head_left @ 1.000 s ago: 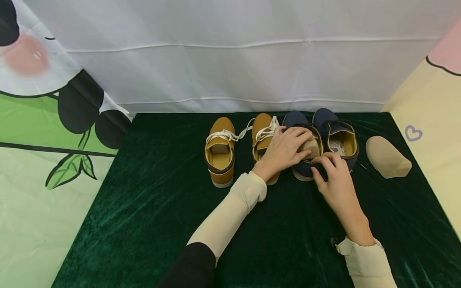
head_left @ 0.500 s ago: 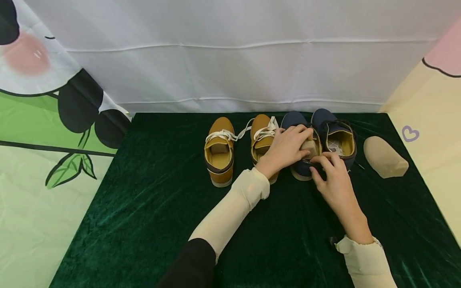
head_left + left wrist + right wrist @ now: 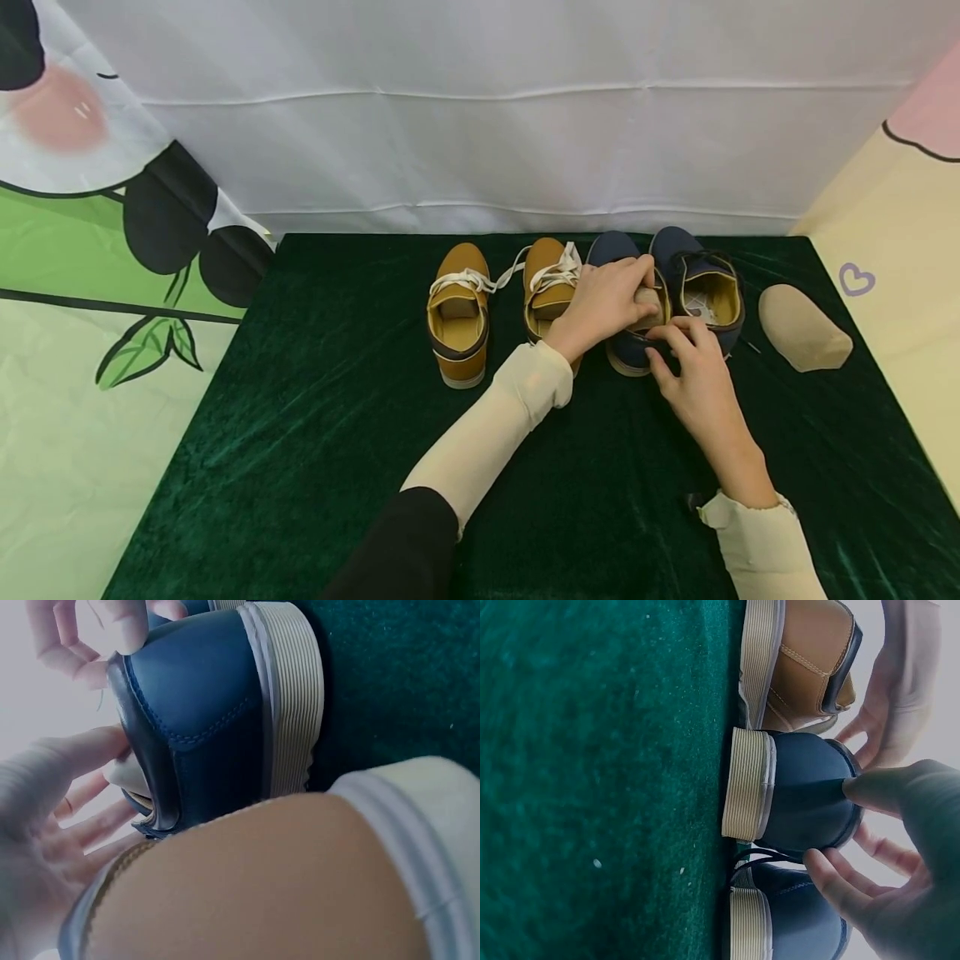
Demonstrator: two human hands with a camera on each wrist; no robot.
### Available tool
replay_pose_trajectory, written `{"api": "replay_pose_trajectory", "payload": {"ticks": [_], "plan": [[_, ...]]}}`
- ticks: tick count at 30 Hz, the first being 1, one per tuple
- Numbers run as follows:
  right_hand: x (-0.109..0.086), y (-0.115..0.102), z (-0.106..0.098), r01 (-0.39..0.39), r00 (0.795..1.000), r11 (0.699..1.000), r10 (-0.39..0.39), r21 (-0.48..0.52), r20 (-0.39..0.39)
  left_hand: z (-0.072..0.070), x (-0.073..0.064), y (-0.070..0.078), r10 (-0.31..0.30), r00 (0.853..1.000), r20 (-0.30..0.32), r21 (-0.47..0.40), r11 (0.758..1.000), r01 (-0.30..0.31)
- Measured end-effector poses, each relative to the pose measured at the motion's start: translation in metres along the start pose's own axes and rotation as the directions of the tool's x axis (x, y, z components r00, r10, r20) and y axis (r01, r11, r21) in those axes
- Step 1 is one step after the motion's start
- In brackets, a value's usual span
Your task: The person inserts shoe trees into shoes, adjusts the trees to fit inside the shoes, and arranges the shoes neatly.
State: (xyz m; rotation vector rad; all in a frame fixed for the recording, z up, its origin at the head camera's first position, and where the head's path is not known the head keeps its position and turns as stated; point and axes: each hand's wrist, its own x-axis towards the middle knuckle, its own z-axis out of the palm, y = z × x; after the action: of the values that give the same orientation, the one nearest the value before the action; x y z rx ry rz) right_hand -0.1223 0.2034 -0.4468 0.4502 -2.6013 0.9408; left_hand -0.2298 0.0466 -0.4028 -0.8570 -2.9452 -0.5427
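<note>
A navy shoe stands on the green velvet cloth, toe pointing away. My left hand curls over a beige shoe insert lodged in the shoe's opening. My right hand pinches the heel collar from the near side. In the left wrist view the navy heel fills the middle, with my left hand's fingers reaching inside. In the right wrist view my thumb presses on the back of the heel.
The second navy shoe stands just right of the held one. Two tan shoes with white laces stand to the left. A loose beige insert lies at the right. White sheeting hangs behind the table.
My left hand has slid forward and pushed the beige insert deeper into the navy shoe, so less of it shows. My right hand stays on the heel.
</note>
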Motion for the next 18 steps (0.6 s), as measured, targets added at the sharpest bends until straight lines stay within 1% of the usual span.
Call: {"api": "replay_pose_trajectory", "payload": {"ticks": [4, 9, 18], "plan": [[0.000, 0.001, 0.001, -0.005, 1.000, 1.000, 0.005, 0.006, 0.002, -0.001, 0.002, 0.000, 0.002, 1.000, -0.005, 0.029, 1.000, -0.002], [0.000, 0.001, 0.001, -0.004, 1.000, 1.000, 0.004, 0.008, 0.005, 0.000, 0.006, 0.000, -0.004, 1.000, -0.011, 0.042, 0.999, 0.004], [0.000, 0.003, 0.001, 0.010, 1.000, 1.000, -0.010, 0.003, -0.009, 0.003, 0.013, -0.004, -0.004, 1.000, -0.024, 0.070, 0.998, 0.005]]}}
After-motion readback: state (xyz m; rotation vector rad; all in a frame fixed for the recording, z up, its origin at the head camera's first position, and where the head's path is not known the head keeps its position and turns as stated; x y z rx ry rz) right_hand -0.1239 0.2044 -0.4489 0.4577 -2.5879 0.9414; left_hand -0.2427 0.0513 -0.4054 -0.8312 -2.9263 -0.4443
